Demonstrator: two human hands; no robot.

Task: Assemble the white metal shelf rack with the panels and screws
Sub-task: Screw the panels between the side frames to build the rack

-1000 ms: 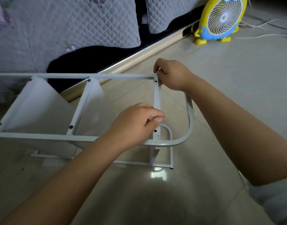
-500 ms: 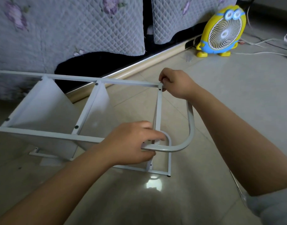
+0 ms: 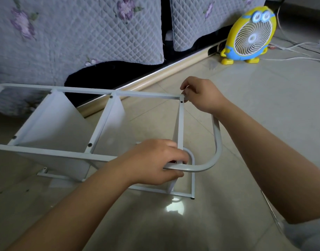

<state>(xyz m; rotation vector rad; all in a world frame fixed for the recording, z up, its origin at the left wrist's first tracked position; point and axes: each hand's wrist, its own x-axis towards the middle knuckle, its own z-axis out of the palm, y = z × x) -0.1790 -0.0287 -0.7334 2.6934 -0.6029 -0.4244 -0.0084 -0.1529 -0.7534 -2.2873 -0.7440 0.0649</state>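
We see white shelf rack (image 3: pixel 94 156) lying on side on floor (image 3: pixel 246 124), near quilted bed cover (image 3: pixel 74 33). Left hand (image 3: pixel 155 162) wraps near end of curved grey tube (image 3: pixel 216 147). Right hand (image 3: pixel 202 96) pinches far corner of rack, by tube's far end. Yellow fan (image 3: pixel 250 35) stands far right.

Home, quilted bedspread (image 3: pixel 74 33), cartoon fan (image 3: pixel 250 35)
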